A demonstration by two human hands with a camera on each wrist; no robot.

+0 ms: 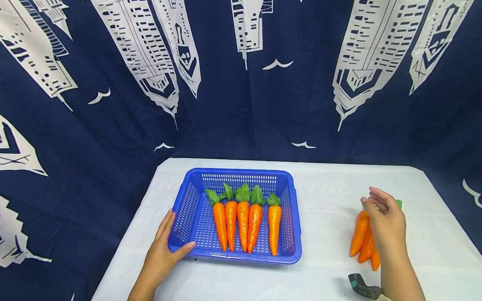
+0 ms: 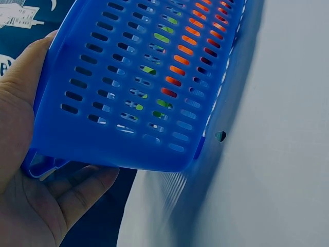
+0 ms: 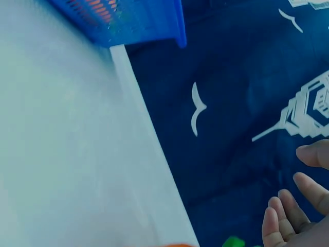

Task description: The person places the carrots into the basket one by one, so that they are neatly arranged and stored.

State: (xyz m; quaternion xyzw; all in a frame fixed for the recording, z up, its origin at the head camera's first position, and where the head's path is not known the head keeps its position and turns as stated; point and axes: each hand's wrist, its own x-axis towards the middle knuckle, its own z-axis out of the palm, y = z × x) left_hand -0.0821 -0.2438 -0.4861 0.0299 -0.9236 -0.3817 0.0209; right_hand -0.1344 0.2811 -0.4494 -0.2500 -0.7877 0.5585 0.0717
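Note:
A blue perforated plastic basket stands on the white table, holding several orange carrots side by side with green leaves at the far end. My left hand rests against its near left corner, fingers straight along the left side and thumb over the front rim. In the left wrist view, the hand spans that corner. To the right, my right hand hovers over a small pile of carrots, its fingers loosely bent and holding nothing. The hand partly covers the pile and its leaves.
A dark curved device sits by the right wrist. Behind the white table hangs a dark blue cloth printed with white buildings and birds. The basket's side appears at the top of the right wrist view.

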